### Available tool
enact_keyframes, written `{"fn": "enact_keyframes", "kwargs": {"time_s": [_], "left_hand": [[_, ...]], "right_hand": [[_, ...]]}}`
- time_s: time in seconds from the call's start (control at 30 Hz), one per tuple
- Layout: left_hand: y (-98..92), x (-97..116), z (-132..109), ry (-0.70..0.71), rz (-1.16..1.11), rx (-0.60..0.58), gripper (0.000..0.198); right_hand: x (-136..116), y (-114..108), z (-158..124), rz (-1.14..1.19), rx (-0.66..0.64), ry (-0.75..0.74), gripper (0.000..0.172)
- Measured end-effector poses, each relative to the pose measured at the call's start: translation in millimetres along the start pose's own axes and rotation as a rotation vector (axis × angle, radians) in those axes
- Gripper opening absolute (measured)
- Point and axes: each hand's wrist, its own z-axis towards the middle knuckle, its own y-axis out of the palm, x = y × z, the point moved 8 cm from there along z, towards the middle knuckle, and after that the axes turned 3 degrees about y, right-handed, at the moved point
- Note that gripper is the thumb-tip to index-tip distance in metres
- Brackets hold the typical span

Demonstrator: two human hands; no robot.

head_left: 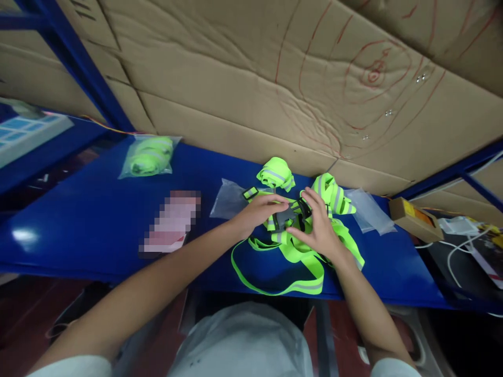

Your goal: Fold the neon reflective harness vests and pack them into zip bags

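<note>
A dark plastic side-release buckle (283,218) on neon yellow-green reflective webbing lies between my hands. My left hand (259,212) grips the buckle's left part, fingers over its top. On the other side, my right hand (321,226) curves around the buckle's black right part, with thumb and fingers bent toward it. Its exact contact is partly hidden. Below, the reflective strap (310,287) spreads in loose loops over the blue table (98,220). A small black slider (250,193) on webbing shows just beyond my left hand.
Behind the hands sit a rolled reflective strap (275,173) and a bunched one (334,195). Clear plastic bags (226,199) lie nearby. A bagged strap (149,156) and a blurred-out pink sheet (173,220) are leftward. A small cardboard box (415,219) stands right; a cardboard wall (236,104) rises behind.
</note>
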Motion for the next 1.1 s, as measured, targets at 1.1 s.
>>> {"fn": "enact_keyframes", "kwargs": {"time_s": [1.1], "left_hand": [[-6.2, -9, -11, -0.242, -0.21, 0.045, 0.017]], "right_hand": [[8, 5, -16, 0.661, 0.438, 0.212, 0.042]]}}
